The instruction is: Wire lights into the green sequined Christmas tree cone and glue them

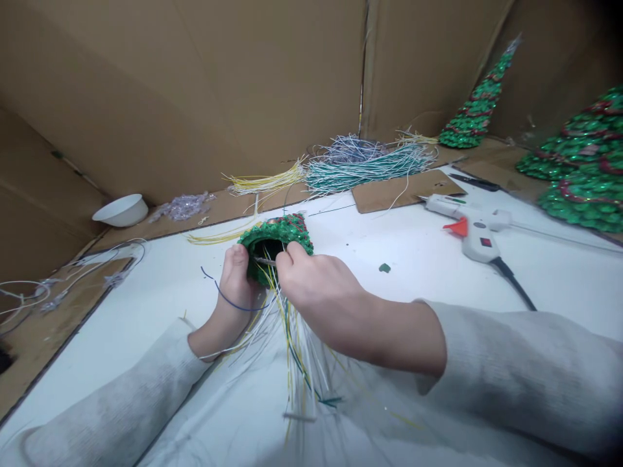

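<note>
A small green decorative Christmas tree [296, 227] lies on its side on the white table, its hollow, dark base facing me. My left hand [234, 275] is closed around the left edge of that base. At the right of the opening, my right hand [311, 275] is closed in a pinch on a thin greyish rod [265, 261], whose tip reaches inside; its exact kind is hidden by my fingers. Yellow, white and green wires [296, 344] trail out of the hollow toward me. A dark blue wire [228, 299] curves past my left wrist.
A glue gun [479, 230] with an orange trigger lies at right. Bundles of green-white wires [365, 170] and yellow wires [272, 178] lie behind, beside a cardboard piece [403, 189]. A white bowl [121, 211] stands at left. Finished-looking green trees [474, 113] stand back right; cardboard walls enclose the table.
</note>
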Demonstrator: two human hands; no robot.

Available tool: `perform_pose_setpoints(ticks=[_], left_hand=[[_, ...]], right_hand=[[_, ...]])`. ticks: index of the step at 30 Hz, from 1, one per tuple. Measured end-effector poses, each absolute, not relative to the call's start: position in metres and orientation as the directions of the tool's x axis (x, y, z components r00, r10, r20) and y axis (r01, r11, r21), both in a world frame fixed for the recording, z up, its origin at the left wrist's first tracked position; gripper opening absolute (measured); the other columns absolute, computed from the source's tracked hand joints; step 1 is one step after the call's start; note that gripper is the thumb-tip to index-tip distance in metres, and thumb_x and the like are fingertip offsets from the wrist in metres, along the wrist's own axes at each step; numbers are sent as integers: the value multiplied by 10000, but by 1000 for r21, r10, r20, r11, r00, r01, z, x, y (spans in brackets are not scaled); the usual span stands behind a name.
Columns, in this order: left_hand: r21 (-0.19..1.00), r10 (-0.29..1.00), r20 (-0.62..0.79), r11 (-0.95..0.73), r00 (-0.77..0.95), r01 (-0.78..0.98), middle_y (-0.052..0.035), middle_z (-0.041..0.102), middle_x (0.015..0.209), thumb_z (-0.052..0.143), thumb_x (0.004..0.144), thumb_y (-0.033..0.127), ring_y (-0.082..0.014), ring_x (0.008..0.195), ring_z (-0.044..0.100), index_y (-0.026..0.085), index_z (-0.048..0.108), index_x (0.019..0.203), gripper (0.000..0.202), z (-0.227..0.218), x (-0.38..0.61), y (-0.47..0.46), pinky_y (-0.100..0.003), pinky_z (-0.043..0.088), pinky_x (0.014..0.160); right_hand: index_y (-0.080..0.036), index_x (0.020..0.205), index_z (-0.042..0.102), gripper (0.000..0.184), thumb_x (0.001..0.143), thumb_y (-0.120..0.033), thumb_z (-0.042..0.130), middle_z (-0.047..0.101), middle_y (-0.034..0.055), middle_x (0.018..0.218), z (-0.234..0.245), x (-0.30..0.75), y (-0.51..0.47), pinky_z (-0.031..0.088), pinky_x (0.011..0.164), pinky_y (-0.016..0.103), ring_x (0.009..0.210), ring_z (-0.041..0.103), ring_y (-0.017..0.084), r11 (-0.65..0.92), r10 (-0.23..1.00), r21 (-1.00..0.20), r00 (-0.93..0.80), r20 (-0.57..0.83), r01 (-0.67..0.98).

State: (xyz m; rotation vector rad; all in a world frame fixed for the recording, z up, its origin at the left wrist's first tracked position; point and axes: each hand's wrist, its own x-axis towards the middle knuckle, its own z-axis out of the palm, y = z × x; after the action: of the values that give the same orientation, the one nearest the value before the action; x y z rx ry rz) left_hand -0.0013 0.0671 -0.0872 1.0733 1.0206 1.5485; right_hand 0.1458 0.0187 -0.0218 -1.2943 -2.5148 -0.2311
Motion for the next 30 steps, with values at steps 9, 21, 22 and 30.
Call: perform_pose_setpoints(ticks=[9,21,22,30], left_hand=[[969,990,52,-82,-134,-234,-44,657,948,617,717,614,-222,915,608,188,594,954,488,-77,4,61,-347,511,788],[971,980,6,-53,-199,-232,-45,647,880,458,877,478,-212,863,604,206,572,920,298,-72,11,58,-331,505,738],[971,977,12,-63,-214,-233,-42,643,876,453,884,463,-210,870,601,204,568,916,285,-72,11,58,-328,502,752],[982,989,23,-50,-145,-185,-30,642,941,464,861,536,-204,923,584,201,564,949,360,-76,5,59,-350,481,848]], right_hand=[[-101,767,510,207,681,76,445,527,64,694,-19,150,16,178,377,215,527,508,118,590,748,53,-570,340,806],[-110,795,529,271,760,75,334,563,71,722,-24,150,16,222,378,232,520,556,139,584,732,47,-552,399,810],[-110,799,532,272,763,72,332,566,69,722,-25,149,16,225,376,234,518,558,141,581,728,53,-548,413,812],[-120,799,532,255,771,44,339,571,57,701,-32,145,18,256,364,232,502,551,140,547,704,82,-511,494,833]])
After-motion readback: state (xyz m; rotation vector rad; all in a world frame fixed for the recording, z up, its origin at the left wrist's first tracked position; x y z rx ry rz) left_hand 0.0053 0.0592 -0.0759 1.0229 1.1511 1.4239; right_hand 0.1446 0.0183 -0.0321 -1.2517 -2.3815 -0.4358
